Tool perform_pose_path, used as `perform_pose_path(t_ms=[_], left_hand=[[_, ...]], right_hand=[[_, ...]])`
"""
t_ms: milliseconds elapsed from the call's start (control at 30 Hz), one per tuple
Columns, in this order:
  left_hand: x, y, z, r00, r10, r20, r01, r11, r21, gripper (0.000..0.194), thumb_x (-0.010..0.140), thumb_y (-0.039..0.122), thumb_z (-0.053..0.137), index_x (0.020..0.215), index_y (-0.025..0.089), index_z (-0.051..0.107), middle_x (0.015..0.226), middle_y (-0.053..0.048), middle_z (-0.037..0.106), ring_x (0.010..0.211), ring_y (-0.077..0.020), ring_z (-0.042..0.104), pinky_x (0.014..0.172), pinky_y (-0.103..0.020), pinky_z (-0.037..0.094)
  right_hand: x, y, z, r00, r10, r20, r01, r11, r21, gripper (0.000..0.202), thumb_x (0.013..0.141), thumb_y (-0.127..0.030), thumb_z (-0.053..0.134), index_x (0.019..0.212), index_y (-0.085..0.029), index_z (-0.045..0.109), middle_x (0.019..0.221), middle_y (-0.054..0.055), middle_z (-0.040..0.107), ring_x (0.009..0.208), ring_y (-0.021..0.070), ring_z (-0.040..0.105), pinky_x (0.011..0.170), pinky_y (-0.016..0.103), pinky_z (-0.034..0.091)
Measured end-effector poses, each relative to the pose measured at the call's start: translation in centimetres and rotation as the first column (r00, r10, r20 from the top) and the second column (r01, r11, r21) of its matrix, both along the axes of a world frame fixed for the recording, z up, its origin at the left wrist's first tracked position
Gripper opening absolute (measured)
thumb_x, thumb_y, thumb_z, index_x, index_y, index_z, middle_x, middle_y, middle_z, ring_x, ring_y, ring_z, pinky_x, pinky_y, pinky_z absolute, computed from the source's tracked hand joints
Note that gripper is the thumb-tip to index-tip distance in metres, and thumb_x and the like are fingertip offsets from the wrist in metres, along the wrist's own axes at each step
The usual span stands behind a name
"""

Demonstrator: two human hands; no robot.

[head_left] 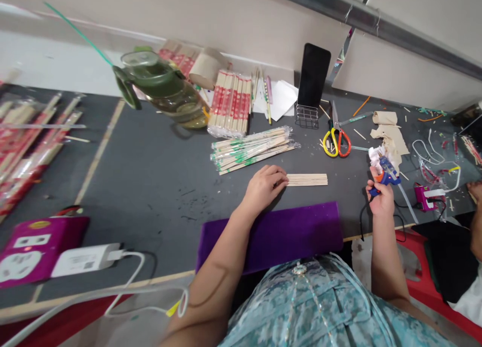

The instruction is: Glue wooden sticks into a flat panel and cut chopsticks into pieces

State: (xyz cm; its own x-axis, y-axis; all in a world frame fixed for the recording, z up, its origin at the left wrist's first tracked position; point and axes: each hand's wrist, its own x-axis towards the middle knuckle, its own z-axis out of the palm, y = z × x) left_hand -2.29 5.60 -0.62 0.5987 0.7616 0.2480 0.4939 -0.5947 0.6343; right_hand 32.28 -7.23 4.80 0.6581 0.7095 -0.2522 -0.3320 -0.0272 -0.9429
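Observation:
My left hand (266, 182) lies on the dark table, its closed fingers on the left end of a flat row of thin wooden sticks (309, 179). That end is hidden under the fingers. At the right, my right hand (381, 199) grips a blue and orange hot glue gun (390, 172), raised beside some crumpled white paper (375, 157). A clear glue stick (408, 202) appears near the gun's back end. Below the sticks, a purple cloth (297, 236) lies along the table's front edge, partly under my left forearm.
Behind the sticks lie wrapped chopsticks (252, 148), red-banded packs (230, 101) and a tilted-looking green-lidded jug (169, 88). A phone (314, 76) stands in a wire holder near scissors (336, 136). Purple power adapters (425, 197) with cables sit at both sides. Another person's hand (475, 191) shows far right.

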Motion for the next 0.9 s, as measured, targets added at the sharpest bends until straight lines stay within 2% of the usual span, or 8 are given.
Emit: perform_pose_path(t_ms=[100, 200, 300, 400, 500, 600, 733, 900], left_hand=[[0.0, 0.0, -0.1, 1.000, 0.000, 0.001, 0.000, 1.000, -0.005, 0.017, 0.097, 0.026, 0.057, 0.088, 0.020, 0.071, 0.103, -0.007, 0.071, 0.092, -0.0223, 0.060, 0.084, -0.037, 0.049], [0.0, 0.0, 0.0, 1.000, 0.007, 0.000, -0.007, 1.000, -0.012, 0.018, 0.097, 0.027, 0.058, 0.088, 0.020, 0.071, 0.103, -0.007, 0.071, 0.091, -0.0223, 0.059, 0.084, -0.037, 0.049], [0.0, 0.0, 0.2, 1.000, -0.001, 0.003, 0.001, 1.000, -0.019, 0.018, 0.097, 0.027, 0.058, 0.088, 0.020, 0.071, 0.103, -0.007, 0.071, 0.092, -0.0222, 0.059, 0.085, -0.037, 0.048], [0.1, -0.1, 0.4, 1.000, -0.005, 0.008, 0.005, 1.000, -0.016, 0.017, 0.097, 0.026, 0.057, 0.088, 0.020, 0.071, 0.104, -0.007, 0.071, 0.093, -0.0223, 0.060, 0.086, -0.037, 0.048], [0.1, -0.1, 0.4, 1.000, 0.006, 0.013, -0.006, 1.000, -0.014, 0.016, 0.097, 0.025, 0.059, 0.088, 0.020, 0.071, 0.105, -0.007, 0.071, 0.093, -0.0222, 0.059, 0.085, -0.036, 0.048], [0.1, -0.2, 0.4, 1.000, 0.004, 0.020, -0.004, 1.000, -0.016, 0.016, 0.097, 0.026, 0.059, 0.089, 0.020, 0.071, 0.105, -0.007, 0.071, 0.093, -0.0223, 0.059, 0.085, -0.036, 0.049], [0.1, -0.1, 0.4, 1.000, 0.002, 0.011, -0.002, 1.000, -0.019, 0.016, 0.097, 0.026, 0.058, 0.089, 0.020, 0.071, 0.105, -0.007, 0.071, 0.093, -0.0222, 0.059, 0.086, -0.037, 0.048], [0.1, -0.1, 0.4, 1.000, -0.002, 0.004, 0.002, 1.000, -0.026, 0.016, 0.097, 0.025, 0.057, 0.090, 0.020, 0.071, 0.105, -0.007, 0.070, 0.093, -0.0223, 0.059, 0.085, -0.036, 0.048]], right_hand=[[0.1, -0.2, 0.7, 0.997, 0.070, 0.035, -0.071, 0.996, 0.048, 0.035, 0.066, -0.024, 0.073, 0.100, -0.022, 0.065, 0.132, 0.009, 0.070, 0.054, 0.0033, 0.047, 0.047, 0.018, 0.040], [-0.2, -0.3, 1.6, 0.979, 0.055, 0.194, -0.075, 0.993, 0.096, 0.036, 0.071, -0.028, 0.074, 0.105, -0.024, 0.063, 0.125, 0.010, 0.073, 0.049, 0.0041, 0.041, 0.046, 0.021, 0.037], [-1.2, -0.5, 2.4, 0.913, 0.107, 0.394, -0.134, 0.990, 0.042, 0.027, 0.081, -0.038, 0.072, 0.101, -0.021, 0.066, 0.096, 0.006, 0.077, 0.048, 0.0071, 0.045, 0.047, 0.023, 0.037], [-3.0, -0.7, 2.7, 0.817, 0.293, 0.496, -0.285, 0.954, -0.094, 0.027, 0.090, -0.044, 0.066, 0.089, -0.018, 0.071, 0.072, 0.003, 0.071, 0.048, 0.0091, 0.048, 0.050, 0.025, 0.039], [-5.1, -0.6, 2.4, 0.734, 0.452, 0.508, -0.388, 0.892, -0.232, 0.030, 0.092, -0.047, 0.065, 0.089, -0.018, 0.073, 0.071, 0.002, 0.070, 0.048, 0.0102, 0.050, 0.051, 0.026, 0.042], [-6.9, -0.4, 1.7, 0.658, 0.566, 0.497, -0.419, 0.823, -0.383, 0.035, 0.089, -0.052, 0.066, 0.092, -0.018, 0.074, 0.067, 0.002, 0.069, 0.049, 0.0123, 0.054, 0.055, 0.027, 0.047], [-7.9, 0.0, 0.3, 0.555, 0.654, 0.514, -0.383, 0.749, -0.540, 0.041, 0.085, -0.056, 0.069, 0.096, -0.017, 0.075, 0.074, 0.006, 0.073, 0.055, 0.0170, 0.062, 0.059, 0.029, 0.051], [-8.3, 0.4, -0.5, 0.470, 0.711, 0.524, -0.372, 0.697, -0.613, 0.042, 0.086, -0.057, 0.066, 0.099, -0.018, 0.073, 0.081, 0.010, 0.076, 0.063, 0.0223, 0.069, 0.060, 0.030, 0.052]])
